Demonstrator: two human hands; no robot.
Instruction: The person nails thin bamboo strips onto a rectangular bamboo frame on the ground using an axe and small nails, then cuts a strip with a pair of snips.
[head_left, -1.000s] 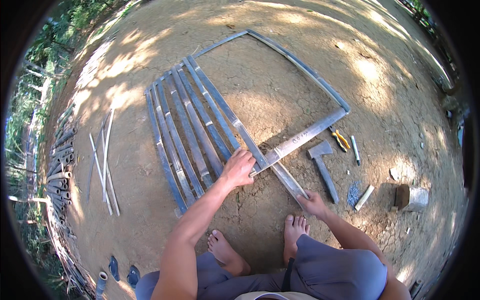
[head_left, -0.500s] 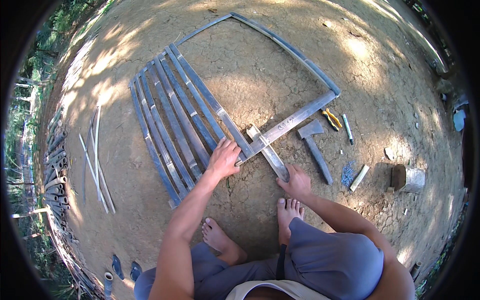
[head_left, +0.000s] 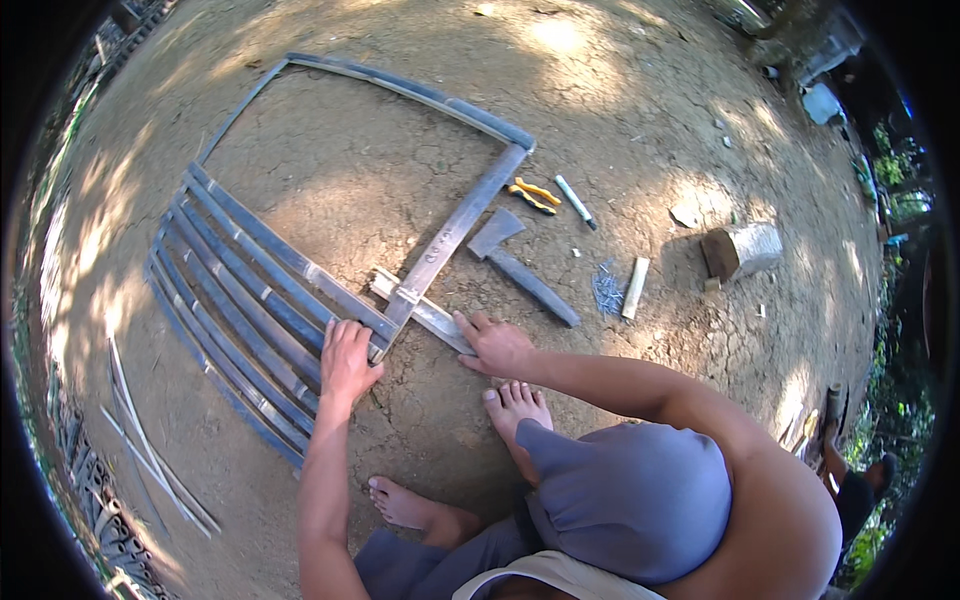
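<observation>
A frame of split bamboo lies on the ground, with several dark slats point(head_left: 262, 295) side by side across its near left part. My left hand point(head_left: 347, 362) grips the near end of the slats by the corner, its fingers curled over the edge. A short split bamboo piece point(head_left: 437, 322) passes beneath the frame's marked side rail point(head_left: 452, 238) at that corner. My right hand point(head_left: 497, 345) holds the near end of this piece, thumb and fingers round it. A hatchet point(head_left: 532, 284) lies on the soil just beyond my right hand.
Past the hatchet are yellow-and-black pliers point(head_left: 534, 196) and a white marker point(head_left: 575, 202). Loose nails point(head_left: 606, 291), a pale bamboo offcut point(head_left: 635, 288) and a wood block point(head_left: 741, 251) lie to the right. Thin strips point(head_left: 150, 450) are at left; another person point(head_left: 862, 500) is at the right edge.
My view has swung to the right, so the frame and tools appear farther left. Both hands keep their places on the bamboo. Another person has come into view at the right edge.
</observation>
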